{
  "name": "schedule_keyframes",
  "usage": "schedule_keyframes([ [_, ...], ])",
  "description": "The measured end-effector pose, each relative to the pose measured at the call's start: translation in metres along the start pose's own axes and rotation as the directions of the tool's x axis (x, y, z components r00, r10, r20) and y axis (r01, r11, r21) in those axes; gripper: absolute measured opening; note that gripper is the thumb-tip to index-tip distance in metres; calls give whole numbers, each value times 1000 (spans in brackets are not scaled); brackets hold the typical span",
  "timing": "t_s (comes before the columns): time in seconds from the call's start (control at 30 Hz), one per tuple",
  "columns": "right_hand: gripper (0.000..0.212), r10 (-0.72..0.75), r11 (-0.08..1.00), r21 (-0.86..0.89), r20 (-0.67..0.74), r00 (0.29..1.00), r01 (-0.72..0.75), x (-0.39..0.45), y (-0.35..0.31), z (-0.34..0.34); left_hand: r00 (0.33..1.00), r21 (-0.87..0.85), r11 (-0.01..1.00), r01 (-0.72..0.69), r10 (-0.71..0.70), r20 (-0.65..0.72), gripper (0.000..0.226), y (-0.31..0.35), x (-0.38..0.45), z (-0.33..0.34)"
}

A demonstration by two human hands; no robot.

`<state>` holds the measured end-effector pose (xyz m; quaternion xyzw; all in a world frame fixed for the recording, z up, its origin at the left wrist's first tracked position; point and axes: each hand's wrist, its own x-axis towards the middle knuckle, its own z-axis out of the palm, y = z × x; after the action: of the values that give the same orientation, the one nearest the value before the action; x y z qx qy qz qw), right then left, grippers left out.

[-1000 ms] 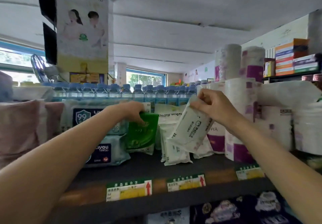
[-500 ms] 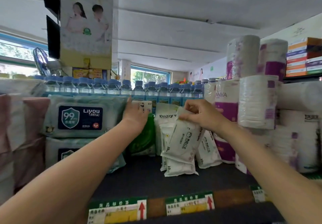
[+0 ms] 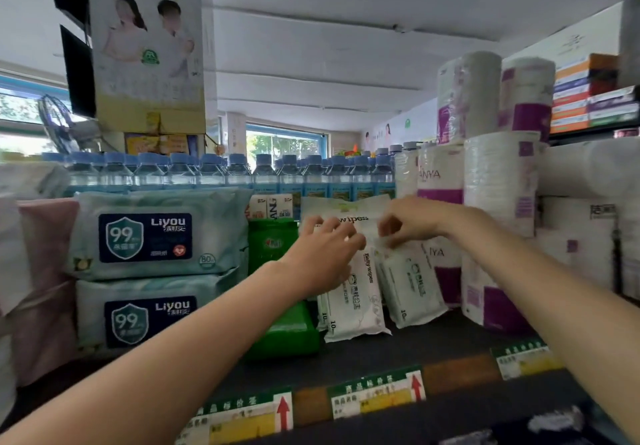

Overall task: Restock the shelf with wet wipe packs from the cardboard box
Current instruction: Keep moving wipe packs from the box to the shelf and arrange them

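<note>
Small white wet wipe packs stand upright on the dark shelf (image 3: 398, 351). My left hand (image 3: 323, 254) rests its fingers on the top edge of the front pack (image 3: 353, 300). To its right, my right hand (image 3: 412, 221) pinches the top of another white pack (image 3: 410, 283), which stands on the shelf. A larger white baby wipes pack (image 3: 346, 210) rises behind both hands. Green packs (image 3: 277, 326) sit just left of the white ones. The cardboard box is out of view.
Two big teal Liyou wipe packs (image 3: 156, 236) are stacked at the left. Purple-and-white paper roll packs (image 3: 498, 202) crowd the right. Water bottles (image 3: 242, 174) line the back. Price labels (image 3: 377, 396) run along the shelf's front edge.
My right hand brought the white pack down and stood it on the shelf to the right of the others. My left hand left the green pack and moved right onto the white packs.
</note>
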<state>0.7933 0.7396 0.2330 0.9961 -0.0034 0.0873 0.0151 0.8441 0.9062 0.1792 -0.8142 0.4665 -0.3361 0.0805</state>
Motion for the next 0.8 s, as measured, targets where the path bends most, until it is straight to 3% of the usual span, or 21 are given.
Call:
schedule_keyframes([
  [0.1,28,86,995,-44,-54,995,-89,4,5,19,1000,-83,997,10,-10,7,43,3,-3,2],
  [0.17,31,80,996,-26,-225,971,-88,-1,0,18,997,-142,988,59,-65,-39,41,-5,-7,-3],
  [0.2,31,67,998,27,-338,939,-61,-6,-7,17,996,-172,981,87,-90,-10,38,-12,-11,-7],
  [0.27,25,-3,974,204,-433,902,101,-19,-28,14,975,-247,960,130,-78,207,33,-28,-23,-15],
  [0.3,24,-83,946,262,-380,921,193,-27,-42,15,928,-285,946,156,-42,370,37,-34,-31,-17],
  [0.37,31,-228,945,217,-102,968,246,-37,-71,25,766,-234,948,217,-17,643,55,-43,-49,-14],
  [0.4,37,-249,962,127,27,968,243,-37,-82,34,705,-163,963,214,-37,708,64,-45,-57,-9],
  [0.43,44,-248,969,42,107,963,245,-35,-90,44,687,-113,975,192,-51,725,67,-45,-64,-4],
  [0.53,56,-229,973,15,188,955,230,-26,-107,65,781,-49,996,71,-25,624,65,-39,-74,7],
  [0.6,56,-216,976,14,162,963,216,-22,-113,70,847,-32,999,-20,34,531,58,-39,-72,-1],
  [0.7,39,-206,977,-57,-3,979,205,-13,-113,60,927,-137,990,26,28,374,26,-54,-64,-27],
  [0.8,24,-174,979,76,-179,968,190,6,-108,37,983,-106,991,80,-61,171,13,-74,-57,-45],
])
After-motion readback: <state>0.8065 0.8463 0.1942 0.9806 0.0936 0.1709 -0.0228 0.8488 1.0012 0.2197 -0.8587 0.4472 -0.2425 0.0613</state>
